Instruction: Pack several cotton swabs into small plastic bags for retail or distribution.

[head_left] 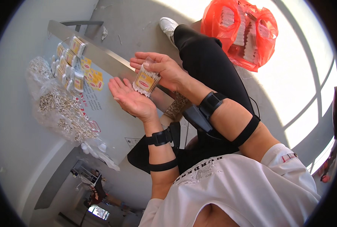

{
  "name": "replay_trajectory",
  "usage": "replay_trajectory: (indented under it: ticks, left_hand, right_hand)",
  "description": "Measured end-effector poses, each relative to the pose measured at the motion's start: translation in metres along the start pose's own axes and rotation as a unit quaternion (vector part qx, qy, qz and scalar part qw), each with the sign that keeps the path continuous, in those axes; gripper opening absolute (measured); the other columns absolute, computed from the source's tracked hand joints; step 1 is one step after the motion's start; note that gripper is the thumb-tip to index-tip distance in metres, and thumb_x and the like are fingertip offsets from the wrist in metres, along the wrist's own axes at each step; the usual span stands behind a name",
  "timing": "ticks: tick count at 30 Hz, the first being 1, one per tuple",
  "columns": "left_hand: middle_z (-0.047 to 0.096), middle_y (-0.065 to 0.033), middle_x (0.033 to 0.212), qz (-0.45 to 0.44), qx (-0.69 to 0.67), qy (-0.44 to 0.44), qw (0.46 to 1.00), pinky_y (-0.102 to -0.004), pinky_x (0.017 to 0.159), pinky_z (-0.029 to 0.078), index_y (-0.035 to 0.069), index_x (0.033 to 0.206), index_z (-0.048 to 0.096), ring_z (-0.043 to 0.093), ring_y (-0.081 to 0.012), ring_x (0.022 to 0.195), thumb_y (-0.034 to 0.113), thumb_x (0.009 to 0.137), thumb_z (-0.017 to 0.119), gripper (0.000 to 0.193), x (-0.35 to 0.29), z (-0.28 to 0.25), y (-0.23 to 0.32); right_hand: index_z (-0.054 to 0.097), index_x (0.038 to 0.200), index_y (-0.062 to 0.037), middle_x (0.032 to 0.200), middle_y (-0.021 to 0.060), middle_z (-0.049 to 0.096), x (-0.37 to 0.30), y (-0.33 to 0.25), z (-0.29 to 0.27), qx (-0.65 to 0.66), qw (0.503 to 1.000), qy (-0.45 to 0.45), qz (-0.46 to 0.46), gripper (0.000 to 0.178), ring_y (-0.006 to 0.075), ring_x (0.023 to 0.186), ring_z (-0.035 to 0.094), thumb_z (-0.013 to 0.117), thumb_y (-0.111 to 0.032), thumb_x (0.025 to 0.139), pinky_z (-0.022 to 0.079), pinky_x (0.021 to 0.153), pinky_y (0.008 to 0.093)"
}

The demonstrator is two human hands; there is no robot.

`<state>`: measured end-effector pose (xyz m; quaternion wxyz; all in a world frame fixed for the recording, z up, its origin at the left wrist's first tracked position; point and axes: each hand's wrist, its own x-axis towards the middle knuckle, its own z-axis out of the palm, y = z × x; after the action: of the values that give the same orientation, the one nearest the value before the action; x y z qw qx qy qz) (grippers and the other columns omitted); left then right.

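Observation:
A small clear packet of cotton swabs (146, 81) with a yellow label sits between my hands. My right hand (162, 70) grips its upper end, thumb pressed over the clear plastic and fingers stretched out behind. Beneath it, my left hand (135, 101) lies palm up with fingers spread, and the packet's lower end is at the palm. On the table to the left are several filled packets (70, 57) in a stack. Beside them lie yellow cards (94, 80) and a big heap of loose cotton swabs (62, 109), partly wrapped in clear plastic.
The table (113, 130) has a metal edge running near my hands. To the right, a red plastic bag (233, 58) full of packets stands by my leg. White gloves (100, 153) lie at the table's near end. More swabs (177, 105) show below my right wrist.

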<state>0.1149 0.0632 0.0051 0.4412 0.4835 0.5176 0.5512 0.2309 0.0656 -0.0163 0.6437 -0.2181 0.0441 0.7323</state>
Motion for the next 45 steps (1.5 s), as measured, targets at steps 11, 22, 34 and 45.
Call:
replay_trajectory:
  ticks: [11, 22, 34, 45]
  left_hand:
    - [0.010, -0.0255, 0.158, 0.006, 0.014, -0.059, 0.998, -0.0504, 0.120, 0.010, -0.004, 0.151, 0.012, 0.011, -0.0378, 0.148, 0.058, 0.100, 0.029, 0.083, 0.000, 0.004, 0.001]
    - [0.009, -0.0220, 0.159, -0.006, -0.006, -0.059, 0.998, -0.0467, 0.121, 0.007, -0.004, 0.151, 0.011, 0.009, -0.0328, 0.148, 0.058, 0.100, 0.029, 0.083, -0.001, 0.004, 0.003]
    - [0.014, -0.0245, 0.157, -0.007, -0.074, -0.026, 0.997, -0.0486, 0.120, 0.013, -0.006, 0.150, 0.012, 0.016, -0.0346, 0.146, 0.059, 0.099, 0.030, 0.084, 0.022, 0.004, -0.005]
    - [0.022, -0.0281, 0.153, 0.017, -0.058, 0.015, 0.998, -0.0503, 0.118, 0.021, -0.008, 0.147, 0.018, 0.025, -0.0386, 0.142, 0.053, 0.102, 0.031, 0.077, 0.006, 0.006, -0.005]
  right_hand:
    - [0.042, 0.138, 0.0074, 0.141, 0.0224, 0.048, 0.001, 0.001, 0.002, 0.080, 0.996, 0.018, 0.029, 0.040, 0.0303, 0.131, 0.048, 0.044, -0.004, 0.099, 0.039, 0.111, 0.0420]
    - [0.043, 0.138, 0.0061, 0.141, 0.0221, 0.048, 0.000, 0.002, 0.000, 0.022, 0.999, -0.026, 0.011, 0.041, 0.0298, 0.131, 0.048, 0.043, -0.002, 0.098, 0.038, 0.112, 0.0418]
    - [0.041, 0.139, 0.0074, 0.140, 0.0225, 0.049, -0.001, 0.006, 0.004, -0.012, 0.996, -0.086, 0.008, 0.044, 0.0312, 0.128, 0.051, 0.045, -0.017, 0.103, 0.041, 0.110, 0.0418]
    - [0.045, 0.136, 0.0072, 0.140, 0.0225, 0.049, -0.003, -0.002, -0.001, 0.053, 0.998, 0.002, 0.020, 0.041, 0.0305, 0.131, 0.048, 0.044, -0.013, 0.101, 0.038, 0.112, 0.0426]
